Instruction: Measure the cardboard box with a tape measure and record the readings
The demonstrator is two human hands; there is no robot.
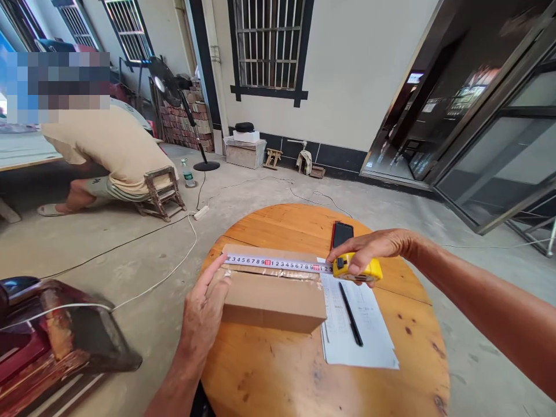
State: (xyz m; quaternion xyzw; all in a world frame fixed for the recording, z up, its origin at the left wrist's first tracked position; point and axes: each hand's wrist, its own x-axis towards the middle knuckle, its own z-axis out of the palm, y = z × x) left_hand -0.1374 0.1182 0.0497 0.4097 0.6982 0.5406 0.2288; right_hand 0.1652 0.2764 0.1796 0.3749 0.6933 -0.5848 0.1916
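A closed cardboard box (273, 295) with clear tape along its top seam lies on the round wooden table (269, 370). Across its top runs the white blade (292, 265) of a tape measure, drawn out from left to right. My left hand (203, 307) is at the box's left end, index finger and thumb pinching the blade's tip against the edge. Past the right end, my right hand (377, 246) is wrapped round the yellow tape measure (372, 270), thumb on its near side. Below it, a black pen (351, 315) lies on sheets of paper (376, 339) with writing.
A phone (342, 233) lies beyond my right hand. On the left, a wooden chair (65, 330) stands near the table. Another person (108, 145) sits on a low chair (163, 194), facing away. Cables (174, 267) cross the floor near a standing fan (186, 110).
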